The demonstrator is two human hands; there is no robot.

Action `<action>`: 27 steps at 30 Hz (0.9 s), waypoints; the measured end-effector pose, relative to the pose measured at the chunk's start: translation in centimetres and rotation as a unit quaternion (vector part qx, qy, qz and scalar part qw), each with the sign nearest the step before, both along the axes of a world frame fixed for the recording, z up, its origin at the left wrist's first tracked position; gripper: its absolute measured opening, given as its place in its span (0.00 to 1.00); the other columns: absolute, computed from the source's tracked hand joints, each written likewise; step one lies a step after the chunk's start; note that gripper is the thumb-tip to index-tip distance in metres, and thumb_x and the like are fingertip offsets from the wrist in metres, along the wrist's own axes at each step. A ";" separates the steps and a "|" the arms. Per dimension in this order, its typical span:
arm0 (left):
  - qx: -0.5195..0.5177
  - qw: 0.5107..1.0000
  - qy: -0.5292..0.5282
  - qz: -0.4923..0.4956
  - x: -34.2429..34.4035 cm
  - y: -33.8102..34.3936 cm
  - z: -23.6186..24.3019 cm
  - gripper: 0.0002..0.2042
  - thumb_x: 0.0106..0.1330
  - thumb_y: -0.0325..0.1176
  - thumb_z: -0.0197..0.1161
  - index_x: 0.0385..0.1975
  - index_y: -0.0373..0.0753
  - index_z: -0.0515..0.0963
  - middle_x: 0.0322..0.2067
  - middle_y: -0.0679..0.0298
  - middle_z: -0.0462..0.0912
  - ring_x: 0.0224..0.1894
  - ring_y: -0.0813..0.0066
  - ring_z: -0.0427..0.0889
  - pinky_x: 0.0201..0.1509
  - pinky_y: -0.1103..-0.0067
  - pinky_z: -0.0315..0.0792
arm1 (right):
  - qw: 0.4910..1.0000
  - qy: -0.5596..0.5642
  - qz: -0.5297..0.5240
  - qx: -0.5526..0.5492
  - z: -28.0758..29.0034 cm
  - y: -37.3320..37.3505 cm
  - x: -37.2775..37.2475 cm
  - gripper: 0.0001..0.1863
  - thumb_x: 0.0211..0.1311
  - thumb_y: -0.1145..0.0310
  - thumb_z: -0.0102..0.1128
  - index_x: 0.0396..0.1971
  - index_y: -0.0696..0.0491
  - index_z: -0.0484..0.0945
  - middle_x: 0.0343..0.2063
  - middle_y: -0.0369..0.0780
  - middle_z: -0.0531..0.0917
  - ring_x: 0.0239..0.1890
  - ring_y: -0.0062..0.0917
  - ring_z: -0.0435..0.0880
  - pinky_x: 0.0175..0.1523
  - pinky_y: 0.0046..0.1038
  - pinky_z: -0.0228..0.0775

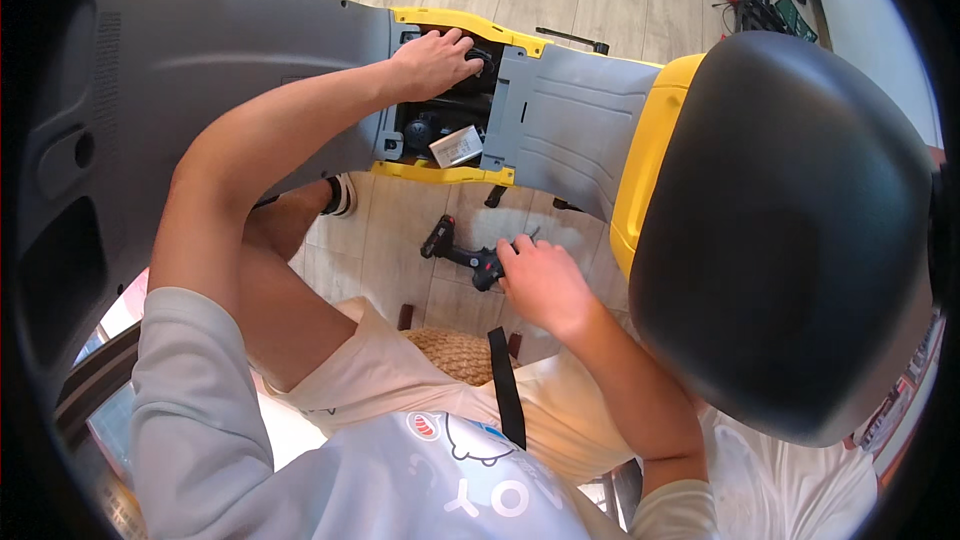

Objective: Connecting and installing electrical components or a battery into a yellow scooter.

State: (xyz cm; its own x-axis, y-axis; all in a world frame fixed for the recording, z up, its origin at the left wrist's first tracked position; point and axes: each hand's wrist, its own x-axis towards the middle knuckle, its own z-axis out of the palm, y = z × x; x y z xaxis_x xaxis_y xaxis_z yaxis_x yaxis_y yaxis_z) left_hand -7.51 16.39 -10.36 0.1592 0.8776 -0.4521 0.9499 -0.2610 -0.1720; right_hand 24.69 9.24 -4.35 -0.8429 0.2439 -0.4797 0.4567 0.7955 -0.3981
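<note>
A grey and yellow scooter has an uncovered compartment (445, 105) in its footboard. My left hand (432, 65) reaches over the far part of this opening, its fingers apart and slightly bent near a dark part; whether they touch it I cannot tell. Inside the near half, a small white box-shaped piece with a label (456, 147) lies tilted beside a round black component (422, 130). Closer to me, my right hand (543, 283) is closed round the head end of a black cordless drill (484, 266). The drill's handle and battery point left, and a thin bit shows past my fingers.
The scooter's black seat (780, 240) rises at the right. Its grey front panel (230, 70) spans the left. A woven stool seat (450, 353) stands below the drill. Open tool cases (765, 0) lie on the wooden floor at the far right.
</note>
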 end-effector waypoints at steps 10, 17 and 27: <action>0.039 0.986 -0.138 0.090 -0.2 0.0 -3.0 0.27 0.66 0.46 0.63 0.61 0.38 0.71 0.57 0.52 0.72 0.61 0.56 0.69 0.66 0.65 0.67 | 0.999 -0.025 0.004 -0.023 0.1 0.4 0.0 0.25 0.60 0.62 0.63 0.55 0.56 0.72 0.42 0.45 0.79 0.43 0.42 0.82 0.48 0.40 0.74; 0.131 0.986 -0.096 -0.024 -1.2 -0.1 -4.8 0.27 0.67 0.48 0.63 0.60 0.38 0.71 0.56 0.53 0.72 0.62 0.57 0.68 0.65 0.66 0.66 | 1.000 0.003 -0.003 -0.009 -0.1 -0.1 -0.1 0.15 0.57 0.71 0.58 0.45 0.55 0.75 0.39 0.43 0.79 0.43 0.37 0.82 0.47 0.37 0.73; 0.172 0.967 -0.142 0.126 0.1 0.9 -4.3 0.35 0.54 0.54 0.73 0.49 0.28 0.74 0.51 0.50 0.77 0.57 0.56 0.73 0.62 0.66 0.68 | 1.000 0.018 -0.010 -0.008 -1.0 -0.1 0.1 0.15 0.57 0.71 0.59 0.45 0.56 0.75 0.38 0.44 0.79 0.42 0.38 0.82 0.46 0.38 0.74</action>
State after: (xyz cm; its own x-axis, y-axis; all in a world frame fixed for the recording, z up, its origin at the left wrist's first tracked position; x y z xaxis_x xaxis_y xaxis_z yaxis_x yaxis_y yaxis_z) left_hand -7.41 17.31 -14.68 -0.0039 0.9954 -0.0958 0.9976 0.0105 0.0688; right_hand 24.78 9.14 -5.33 -0.8550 0.2541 -0.4522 0.4577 0.7798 -0.4271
